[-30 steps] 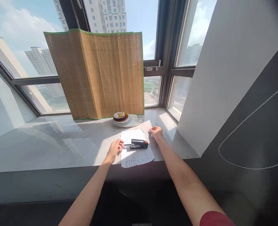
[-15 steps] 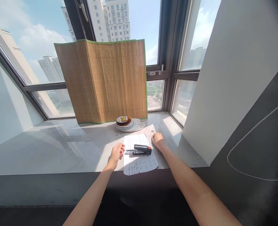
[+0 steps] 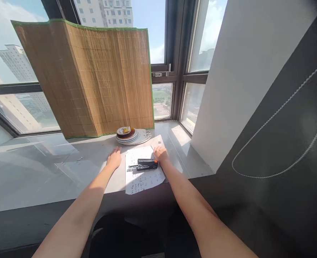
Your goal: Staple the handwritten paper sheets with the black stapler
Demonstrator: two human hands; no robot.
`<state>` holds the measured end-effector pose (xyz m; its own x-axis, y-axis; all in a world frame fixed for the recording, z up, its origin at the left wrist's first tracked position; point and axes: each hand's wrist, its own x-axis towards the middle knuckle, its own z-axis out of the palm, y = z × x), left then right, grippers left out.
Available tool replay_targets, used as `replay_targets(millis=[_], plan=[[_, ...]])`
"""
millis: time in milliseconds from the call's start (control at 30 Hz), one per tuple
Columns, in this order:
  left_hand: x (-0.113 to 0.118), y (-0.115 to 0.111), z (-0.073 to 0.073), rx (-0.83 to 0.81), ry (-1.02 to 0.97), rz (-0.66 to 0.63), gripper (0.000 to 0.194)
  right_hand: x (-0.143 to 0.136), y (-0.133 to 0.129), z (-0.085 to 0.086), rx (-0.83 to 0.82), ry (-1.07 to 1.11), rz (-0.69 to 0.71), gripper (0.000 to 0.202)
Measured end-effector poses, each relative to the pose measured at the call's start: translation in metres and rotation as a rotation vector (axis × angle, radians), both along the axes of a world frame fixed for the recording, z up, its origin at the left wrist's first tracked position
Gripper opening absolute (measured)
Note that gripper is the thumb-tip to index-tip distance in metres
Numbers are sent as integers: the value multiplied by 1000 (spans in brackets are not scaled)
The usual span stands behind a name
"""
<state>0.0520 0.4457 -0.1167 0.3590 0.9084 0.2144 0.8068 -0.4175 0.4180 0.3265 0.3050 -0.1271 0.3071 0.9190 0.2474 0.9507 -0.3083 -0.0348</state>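
Note:
A black stapler [image 3: 147,164] with an orange patch at its right end lies on a sheet of handwritten paper [image 3: 145,182] at the sill's front edge. To the left of the paper, my left hand [image 3: 114,158] rests on the sill, palm down with its fingers stretched forward, holding nothing. My right hand [image 3: 161,154] is at the paper's upper right edge, near the stapler's orange end. Its fingers are bent together, and anything between them is hidden. Staple strips [image 3: 159,142] lie just beyond my right hand.
Stacked plates [image 3: 133,138] stand behind the paper, before a bamboo mat [image 3: 107,79] leaning on the window. Small bits [image 3: 79,159] lie on the sill [image 3: 35,172] at left. A white wall [image 3: 228,71] and a hanging cord [image 3: 257,177] are at right.
The view has swung to the right. My left hand has moved away from the stapler to the sill and flattened. My right hand has come nearer to the paper and the stapler.

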Motion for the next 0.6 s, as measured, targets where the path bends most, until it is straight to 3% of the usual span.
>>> replay_targets(millis=[167, 333, 600], plan=[[-4, 1, -10, 37, 81, -28, 54, -1, 6, -1, -7, -1, -4, 30], [-5, -5, -9, 85, 67, 27, 38, -3, 6, 0, -5, -22, 9, 30], [-7, -9, -9, 173, 80, 4, 29, -2, 5, 2, -41, -71, 19, 37]])
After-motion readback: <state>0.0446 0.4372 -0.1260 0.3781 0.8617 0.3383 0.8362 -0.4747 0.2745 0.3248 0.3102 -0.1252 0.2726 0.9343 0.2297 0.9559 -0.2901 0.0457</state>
